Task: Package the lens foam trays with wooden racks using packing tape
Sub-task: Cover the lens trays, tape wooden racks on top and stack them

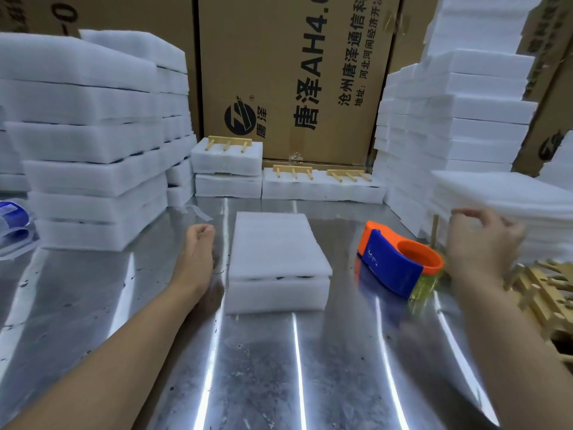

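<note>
The left hand (198, 243) lies just beside the left edge of the foam tray (279, 259), which sits mid-counter. Its fingers are loosely curled and hold nothing, so the tray is not braced. Its foam lid (273, 237) sits loose with no tape across it, and a nudge or a lift from one side could slide the lid off. To the right, the tape dispenser (397, 262) rests on the counter (248, 367) with no hand on it, its clear tape end toward the near side. That end could stick to the metal or fold on itself. Further right, the right hand (483, 240) is blurred beside the pile of wooden racks (545, 290) and an upright wooden strip (435, 231). Its fingers are curled, but whether they grip anything I cannot tell. A hurried reach there could snag the tangled racks or knock the leaning foam sheets (502, 197).

The left stacks of trays (93, 150) are closed, with only dark slivers showing at the seams. The centre tray shows the same dark hints under its lid, so I judge it filled. The far trays (322, 184) each carry a rack on top. The cardboard box (294, 72) is shut, its contents unseen.
</note>
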